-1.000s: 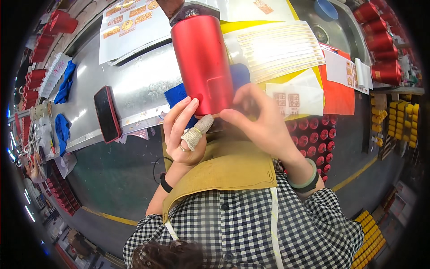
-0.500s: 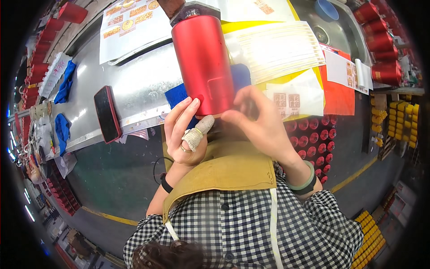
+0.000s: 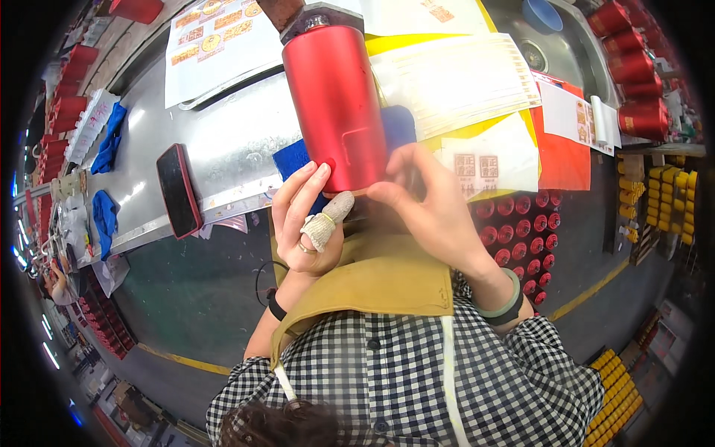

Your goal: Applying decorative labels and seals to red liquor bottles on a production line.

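Red cylinder (image 3: 335,104): it lies lengthwise over the near edge of the desk (image 3: 223,141), its near end toward the person, its far end at a metal fitting (image 3: 324,21).
Left hand (image 3: 307,227): two fingertips touch the lower left side of the cylinder; the thumb, in a grey cloth cover (image 3: 322,227), is at the near end. I cannot tell if the thumb presses.
Right hand (image 3: 441,208): the thumb tip is at the lower right rim, and the index finger is bent. The inner side is blurred, so I cannot tell if it grasps something.
Blue pad (image 3: 400,125): behind the cylinder, showing on both sides of it.
Phone (image 3: 179,190): dark with a red edge, on the desk, left of the hands.
Papers: a printed white sheet (image 3: 216,48) at the far left; to the right of the cylinder, striped white sheets (image 3: 454,82) upon a yellow sheet (image 3: 395,43), then a red sheet (image 3: 564,160).
Sink (image 3: 585,52): beyond these sheets at the far right, with a blue bowl (image 3: 542,15) inside.
Clothes: mustard apron (image 3: 372,287), checked shirt (image 3: 406,350).
Floor: rows of red round pieces (image 3: 506,232) below the right side of the desk.
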